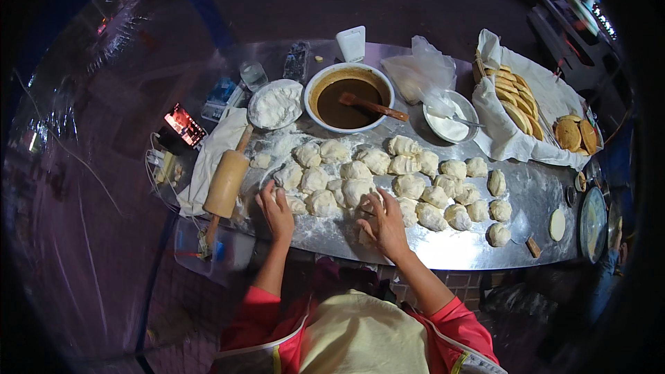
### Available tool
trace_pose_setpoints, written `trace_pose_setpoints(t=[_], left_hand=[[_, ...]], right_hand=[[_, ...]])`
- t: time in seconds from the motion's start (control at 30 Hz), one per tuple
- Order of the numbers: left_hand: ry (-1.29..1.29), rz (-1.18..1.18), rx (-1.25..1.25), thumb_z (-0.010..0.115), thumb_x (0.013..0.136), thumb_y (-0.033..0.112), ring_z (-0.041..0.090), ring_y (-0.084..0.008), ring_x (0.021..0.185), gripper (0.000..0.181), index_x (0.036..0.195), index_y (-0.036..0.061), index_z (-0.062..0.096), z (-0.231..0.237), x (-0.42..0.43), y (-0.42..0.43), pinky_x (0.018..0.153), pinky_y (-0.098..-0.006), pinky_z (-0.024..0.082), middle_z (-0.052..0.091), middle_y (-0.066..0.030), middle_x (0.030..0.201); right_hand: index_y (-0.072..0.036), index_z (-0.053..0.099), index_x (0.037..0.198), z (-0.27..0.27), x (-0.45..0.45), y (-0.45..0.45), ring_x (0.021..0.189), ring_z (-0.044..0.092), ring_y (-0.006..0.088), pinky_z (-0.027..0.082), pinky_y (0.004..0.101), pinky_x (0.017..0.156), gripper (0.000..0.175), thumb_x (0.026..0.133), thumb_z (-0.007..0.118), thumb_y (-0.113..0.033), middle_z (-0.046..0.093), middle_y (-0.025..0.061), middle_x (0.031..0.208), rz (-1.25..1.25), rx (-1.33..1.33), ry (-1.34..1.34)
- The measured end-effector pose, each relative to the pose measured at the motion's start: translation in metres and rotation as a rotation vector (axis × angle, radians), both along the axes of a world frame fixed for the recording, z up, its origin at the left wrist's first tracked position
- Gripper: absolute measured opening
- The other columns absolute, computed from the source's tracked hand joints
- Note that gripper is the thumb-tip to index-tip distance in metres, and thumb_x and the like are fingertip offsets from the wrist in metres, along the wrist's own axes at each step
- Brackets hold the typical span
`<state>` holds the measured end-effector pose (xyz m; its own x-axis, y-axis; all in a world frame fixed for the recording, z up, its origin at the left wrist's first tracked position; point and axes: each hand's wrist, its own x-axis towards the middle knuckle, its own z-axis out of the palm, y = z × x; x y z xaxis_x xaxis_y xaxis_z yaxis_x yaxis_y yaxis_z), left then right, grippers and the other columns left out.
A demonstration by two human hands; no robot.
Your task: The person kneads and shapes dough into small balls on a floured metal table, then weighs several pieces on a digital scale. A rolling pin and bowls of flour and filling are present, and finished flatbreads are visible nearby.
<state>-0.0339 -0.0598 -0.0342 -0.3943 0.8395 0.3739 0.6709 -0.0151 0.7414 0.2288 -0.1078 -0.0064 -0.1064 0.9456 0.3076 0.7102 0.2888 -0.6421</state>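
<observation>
Several floury dough pieces lie in loose rows across the metal worktop. My left hand is at the left end of the rows, fingers apart. Its fingertips are beside a dough lump and partly cover another; whether they touch is unclear. Over the middle of the front row hovers or rests my right hand, its fingers spread and bent. Dough under that hand is partly hidden, and I see no firm grip. Left of my left hand, a wooden rolling pin lies on a white cloth.
Behind the dough stand a flour bowl, a basin of brown liquid with a brush, and a bowl of white powder. A lined basket holds baked flatbreads. A scraper lies right; a lit phone stands left.
</observation>
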Motion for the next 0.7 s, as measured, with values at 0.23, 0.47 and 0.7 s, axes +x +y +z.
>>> trace_pose_setpoints(t=[0.23, 0.47, 0.7], left_hand=[[0.173, -0.075, 0.106, 0.054, 0.093, 0.009, 0.044, -0.0408, 0.116, 0.035, 0.126, -0.0004, 0.049, -0.026, -0.075, 0.079, 0.099, -0.046, 0.036, 0.047, -0.0226, 0.124], [0.484, -0.25, -0.17, 0.054, 0.094, 0.025, 0.039, -0.0414, 0.126, 0.05, 0.137, 0.0012, 0.044, -0.043, -0.089, 0.1, 0.105, -0.0495, 0.03, 0.039, -0.0223, 0.141], [0.423, -0.363, -0.072, 0.059, 0.092, 0.025, 0.04, -0.0427, 0.122, 0.051, 0.133, -0.0018, 0.046, -0.001, -0.075, 0.109, 0.103, -0.05, 0.033, 0.041, -0.0228, 0.137]], right_hand=[[-0.013, 0.055, 0.123, -0.004, -0.024, 0.046, 0.115, 0.048, 0.0371, 0.044, 0.0443, 0.094, 0.048, 0.076, 0.065, -0.014, 0.049, 0.0174, 0.13, -0.019, -0.172, -0.116], [0.002, 0.059, 0.115, 0.0, -0.008, 0.057, 0.078, 0.063, 0.0163, 0.05, 0.0299, 0.069, 0.032, 0.089, 0.063, -0.017, 0.067, 0.0121, 0.092, -0.358, -0.3, 0.564], [0.0, 0.056, 0.115, 0.022, -0.012, 0.057, 0.082, 0.057, 0.008, 0.046, 0.0223, 0.07, 0.024, 0.097, 0.055, -0.016, 0.061, 0.0024, 0.095, -0.491, -0.169, 0.753]])
